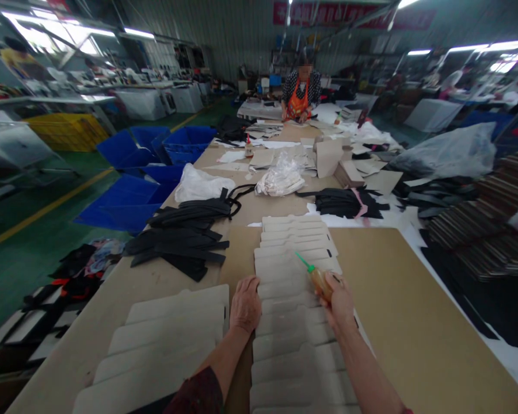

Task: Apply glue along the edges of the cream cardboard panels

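Note:
A long row of overlapping grey-beige card pieces (285, 267) runs away from me down the table. My right hand (339, 296) is wrapped round a glue bottle (320, 282) of amber liquid, its green nozzle tilted up and left over the row. At the row's left edge rests my left hand (246, 305), fingers close together and curled; whether anything is under the fingertips is hidden. Left of that hand lies a second set of overlapping card pieces (155, 339).
Black strips (181, 230) lie at the left, and another black bundle (345, 202) beyond the row. A clear plastic bag (280, 177) sits between them. Blue bins (125, 201) stand off the left edge. A person (300, 95) in an orange apron is at the far end.

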A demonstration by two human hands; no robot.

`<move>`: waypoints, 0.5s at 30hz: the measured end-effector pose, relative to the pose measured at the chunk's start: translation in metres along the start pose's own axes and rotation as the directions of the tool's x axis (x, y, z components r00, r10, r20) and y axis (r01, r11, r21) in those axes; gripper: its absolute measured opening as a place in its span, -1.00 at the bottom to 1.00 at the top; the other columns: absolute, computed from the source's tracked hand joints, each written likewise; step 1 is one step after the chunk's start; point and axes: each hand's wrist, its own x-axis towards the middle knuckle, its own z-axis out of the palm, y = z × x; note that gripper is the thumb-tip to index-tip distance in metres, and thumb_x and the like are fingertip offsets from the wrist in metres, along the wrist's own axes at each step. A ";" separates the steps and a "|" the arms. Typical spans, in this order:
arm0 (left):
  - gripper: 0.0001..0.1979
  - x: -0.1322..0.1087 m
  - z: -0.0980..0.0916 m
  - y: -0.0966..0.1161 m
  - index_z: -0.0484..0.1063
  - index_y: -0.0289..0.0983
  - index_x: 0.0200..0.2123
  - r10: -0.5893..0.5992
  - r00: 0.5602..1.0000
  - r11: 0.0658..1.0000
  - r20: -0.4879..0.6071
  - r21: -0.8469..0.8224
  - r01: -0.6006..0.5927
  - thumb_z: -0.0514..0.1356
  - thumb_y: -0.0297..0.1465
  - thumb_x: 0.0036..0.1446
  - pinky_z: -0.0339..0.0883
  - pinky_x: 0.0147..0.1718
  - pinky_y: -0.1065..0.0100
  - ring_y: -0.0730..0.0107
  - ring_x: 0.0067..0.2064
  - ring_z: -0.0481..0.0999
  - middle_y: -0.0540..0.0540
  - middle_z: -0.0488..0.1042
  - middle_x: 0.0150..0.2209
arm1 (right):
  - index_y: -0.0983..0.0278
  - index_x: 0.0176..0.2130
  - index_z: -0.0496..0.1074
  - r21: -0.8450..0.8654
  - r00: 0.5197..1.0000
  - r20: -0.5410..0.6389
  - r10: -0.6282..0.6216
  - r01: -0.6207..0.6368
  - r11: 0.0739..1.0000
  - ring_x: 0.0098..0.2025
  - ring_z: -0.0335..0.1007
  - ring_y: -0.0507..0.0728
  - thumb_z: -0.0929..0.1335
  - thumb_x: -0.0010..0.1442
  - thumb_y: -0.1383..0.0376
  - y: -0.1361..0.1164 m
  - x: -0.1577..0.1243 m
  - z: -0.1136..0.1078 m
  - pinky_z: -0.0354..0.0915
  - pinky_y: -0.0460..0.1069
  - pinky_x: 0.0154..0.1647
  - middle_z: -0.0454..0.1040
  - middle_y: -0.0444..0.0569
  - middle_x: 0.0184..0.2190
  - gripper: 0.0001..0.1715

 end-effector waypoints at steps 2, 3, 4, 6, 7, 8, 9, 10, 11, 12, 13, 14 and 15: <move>-0.61 0.000 0.000 -0.001 0.44 -0.28 -0.03 0.002 1.000 1.000 -0.002 -0.007 -0.002 0.03 -0.61 0.09 0.28 0.13 0.14 0.17 0.03 0.36 -0.18 0.45 0.01 | 0.16 -0.22 0.23 0.011 0.997 -0.068 -0.031 0.032 0.999 -0.65 0.37 0.04 0.46 -0.13 -0.08 -0.006 0.019 -0.013 0.03 -0.17 -0.81 0.44 -0.24 -0.49 -0.39; -0.60 0.000 0.001 -0.001 0.44 -0.28 -0.03 0.003 1.000 1.000 -0.001 -0.009 -0.003 0.03 -0.62 0.09 0.28 0.13 0.14 0.17 0.03 0.36 -0.18 0.45 0.00 | 0.16 -0.22 0.22 0.006 0.993 -0.105 -0.049 0.049 0.999 -0.66 0.36 0.03 0.47 -0.15 -0.07 -0.009 0.028 -0.019 0.03 -0.17 -0.81 0.43 -0.25 -0.49 -0.39; -0.59 0.000 0.001 -0.001 0.43 -0.28 -0.03 0.002 1.000 1.000 0.000 -0.009 -0.002 0.03 -0.62 0.08 0.28 0.13 0.14 0.17 0.03 0.36 -0.18 0.45 0.00 | 0.16 -0.21 0.21 -0.007 0.988 -0.140 -0.065 0.064 0.998 -0.67 0.34 0.02 0.47 -0.15 -0.06 -0.012 0.036 -0.024 0.03 -0.18 -0.81 0.43 -0.26 -0.50 -0.38; -0.60 0.000 0.001 -0.002 0.43 -0.28 -0.03 -0.003 1.000 1.000 0.004 -0.005 0.003 0.03 -0.62 0.09 0.28 0.12 0.14 0.17 0.02 0.36 -0.18 0.45 -0.01 | 0.16 -0.19 0.22 -0.044 0.978 -0.186 -0.093 0.086 0.995 -0.69 0.32 0.01 0.48 -0.16 -0.05 -0.016 0.047 -0.030 0.04 -0.18 -0.82 0.42 -0.27 -0.50 -0.36; -0.61 0.000 0.002 -0.002 0.43 -0.28 -0.03 -0.007 1.000 1.000 0.007 -0.001 0.007 0.02 -0.61 0.10 0.28 0.12 0.14 0.17 0.03 0.35 -0.18 0.45 -0.01 | 0.16 -0.18 0.23 -0.065 0.976 -0.193 -0.104 0.093 0.994 -0.69 0.31 0.01 0.48 -0.16 -0.05 -0.017 0.049 -0.031 0.05 -0.17 -0.82 0.41 -0.27 -0.50 -0.35; -0.62 0.000 0.002 -0.001 0.43 -0.28 -0.03 -0.011 1.000 1.000 0.010 0.004 0.011 0.02 -0.61 0.11 0.28 0.12 0.15 0.17 0.03 0.35 -0.17 0.45 -0.01 | 0.17 -0.17 0.24 -0.085 0.976 -0.188 -0.112 0.098 0.992 -0.69 0.31 0.01 0.48 -0.16 -0.05 -0.017 0.049 -0.031 0.05 -0.17 -0.82 0.41 -0.27 -0.50 -0.34; -0.62 0.000 0.002 -0.001 0.43 -0.29 -0.03 -0.016 1.000 1.000 0.014 0.009 0.016 0.02 -0.61 0.12 0.28 0.12 0.15 0.18 0.03 0.35 -0.17 0.45 0.00 | 0.18 -0.16 0.26 -0.104 0.978 -0.173 -0.117 0.100 0.990 -0.68 0.32 0.01 0.49 -0.17 -0.06 -0.017 0.048 -0.030 0.06 -0.17 -0.81 0.42 -0.26 -0.50 -0.34; -0.63 0.000 0.002 0.000 0.43 -0.29 -0.03 -0.021 1.000 1.000 0.018 0.013 0.021 0.02 -0.60 0.12 0.28 0.11 0.16 0.18 0.02 0.35 -0.16 0.45 0.00 | 0.18 -0.15 0.27 -0.120 0.981 -0.150 -0.119 0.102 0.988 -0.67 0.33 0.02 0.49 -0.16 -0.06 -0.016 0.044 -0.027 0.06 -0.17 -0.80 0.43 -0.25 -0.49 -0.33; -0.63 0.000 0.001 0.000 0.43 -0.29 -0.03 -0.026 0.999 1.000 0.022 0.017 0.026 0.02 -0.60 0.12 0.28 0.11 0.16 0.18 0.02 0.35 -0.16 0.46 -0.01 | 0.18 -0.13 0.28 -0.134 0.985 -0.123 -0.118 0.101 0.986 -0.66 0.34 0.03 0.48 -0.16 -0.07 -0.014 0.039 -0.023 0.06 -0.17 -0.79 0.43 -0.24 -0.49 -0.32; -0.63 0.000 0.001 0.001 0.43 -0.28 -0.03 -0.031 0.999 0.999 0.025 0.020 0.031 0.02 -0.61 0.12 0.28 0.11 0.17 0.18 0.02 0.35 -0.15 0.46 -0.01 | 0.18 -0.12 0.29 -0.149 0.989 -0.092 -0.115 0.100 0.984 -0.65 0.34 0.03 0.48 -0.15 -0.08 -0.011 0.032 -0.018 0.07 -0.17 -0.78 0.44 -0.23 -0.49 -0.31; -0.63 0.000 0.000 0.002 0.43 -0.28 -0.04 -0.036 0.999 0.999 0.028 0.023 0.035 0.03 -0.61 0.12 0.28 0.11 0.17 0.18 0.02 0.36 -0.15 0.46 -0.01 | 0.19 -0.11 0.31 -0.167 0.992 -0.059 -0.111 0.100 0.981 -0.64 0.34 0.04 0.47 -0.13 -0.10 -0.007 0.026 -0.013 0.07 -0.16 -0.78 0.45 -0.21 -0.49 -0.31; -0.62 0.000 0.000 0.002 0.44 -0.27 -0.04 -0.039 0.999 0.999 0.029 0.024 0.039 0.03 -0.61 0.12 0.27 0.11 0.17 0.18 0.02 0.36 -0.15 0.46 -0.01 | 0.19 -0.10 0.32 -0.189 0.994 -0.029 -0.110 0.102 0.977 -0.63 0.34 0.05 0.45 -0.11 -0.11 -0.002 0.018 -0.007 0.08 -0.15 -0.76 0.45 -0.20 -0.48 -0.32; -0.62 0.000 -0.001 0.003 0.44 -0.27 -0.04 -0.041 0.999 0.999 0.031 0.023 0.040 0.03 -0.61 0.12 0.27 0.11 0.18 0.19 0.02 0.36 -0.14 0.46 -0.01 | 0.20 -0.10 0.34 -0.216 0.994 -0.002 -0.113 0.110 0.970 -0.61 0.35 0.05 0.44 -0.09 -0.11 0.004 0.012 -0.001 0.10 -0.14 -0.74 0.46 -0.18 -0.47 -0.34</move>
